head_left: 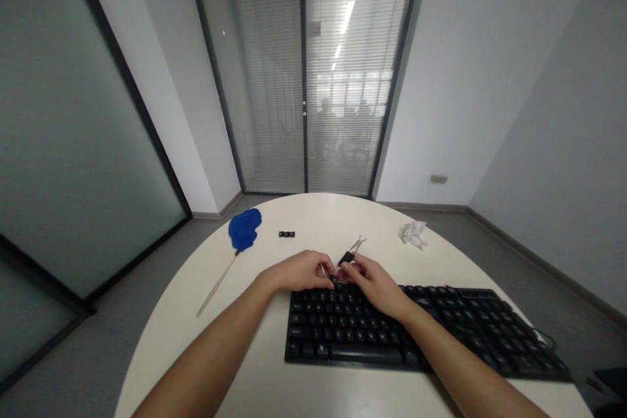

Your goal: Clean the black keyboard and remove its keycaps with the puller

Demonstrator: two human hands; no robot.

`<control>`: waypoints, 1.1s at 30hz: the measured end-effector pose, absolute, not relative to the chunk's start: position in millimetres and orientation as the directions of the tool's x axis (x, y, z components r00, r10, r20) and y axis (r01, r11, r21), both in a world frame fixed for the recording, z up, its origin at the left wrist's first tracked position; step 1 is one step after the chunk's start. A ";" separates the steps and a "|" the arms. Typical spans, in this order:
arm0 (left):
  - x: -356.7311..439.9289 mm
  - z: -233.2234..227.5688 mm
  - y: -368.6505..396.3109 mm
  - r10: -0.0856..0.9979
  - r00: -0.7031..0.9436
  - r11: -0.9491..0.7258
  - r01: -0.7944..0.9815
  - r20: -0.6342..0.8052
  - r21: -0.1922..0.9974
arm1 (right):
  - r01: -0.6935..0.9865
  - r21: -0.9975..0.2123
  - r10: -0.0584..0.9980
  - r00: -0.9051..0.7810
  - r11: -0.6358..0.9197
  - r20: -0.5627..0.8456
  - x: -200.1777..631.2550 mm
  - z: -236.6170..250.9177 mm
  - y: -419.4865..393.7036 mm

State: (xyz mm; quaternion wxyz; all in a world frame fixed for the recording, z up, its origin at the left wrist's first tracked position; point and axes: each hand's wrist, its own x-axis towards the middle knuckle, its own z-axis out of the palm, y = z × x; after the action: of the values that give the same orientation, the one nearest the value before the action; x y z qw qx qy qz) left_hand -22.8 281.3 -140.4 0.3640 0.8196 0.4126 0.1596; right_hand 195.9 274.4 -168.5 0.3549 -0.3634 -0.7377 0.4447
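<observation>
Round white tabletop [304, 366]. Black keyboard [441, 333] lies along the near right part, its far left corner under both hands. Left hand [298, 272] curled over that corner, fingers closed around something small and pale; what it is cannot be told. Right hand [373, 284] meets it fingertip to fingertip, pinched shut on a black binder clip [349, 256], whose wire handles point toward the far edge. Two loose black keycaps [287, 234] sit near the far left edge. Blue duster [243, 230] with pale handle lies at the left edge. Crumpled white tissue [412, 233] near the far right edge.
</observation>
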 end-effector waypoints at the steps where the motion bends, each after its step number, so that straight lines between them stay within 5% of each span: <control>1: -22.2 -140.4 281.2 0.797 0.604 -0.401 0.556 -0.023 0.728 | 0.206 -0.926 0.863 -0.469 0.315 0.189 195.9 -168.5 274.9; 11: -14.4 -126.1 273.3 0.793 0.566 -0.585 0.607 0.224 0.537 | 0.117 -0.979 0.926 -0.360 0.169 0.116 196.6 -166.7 278.3; 19: -12.3 -124.8 269.9 0.719 0.633 -0.695 0.642 0.287 0.325 | 0.096 -0.986 0.944 -0.312 0.140 0.104 197.6 -172.4 282.6; 33: -9.4 -126.7 268.3 0.694 0.666 -0.718 0.610 0.274 0.335 | 0.121 -0.971 0.931 -0.328 0.208 0.159 197.2 -175.7 281.9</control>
State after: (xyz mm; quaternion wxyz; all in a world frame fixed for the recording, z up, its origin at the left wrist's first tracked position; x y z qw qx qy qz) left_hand -9.4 268.3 -126.7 0.1079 0.9063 0.3598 0.1939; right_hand 197.2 281.9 -175.7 0.4182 -0.4015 -0.6550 0.4847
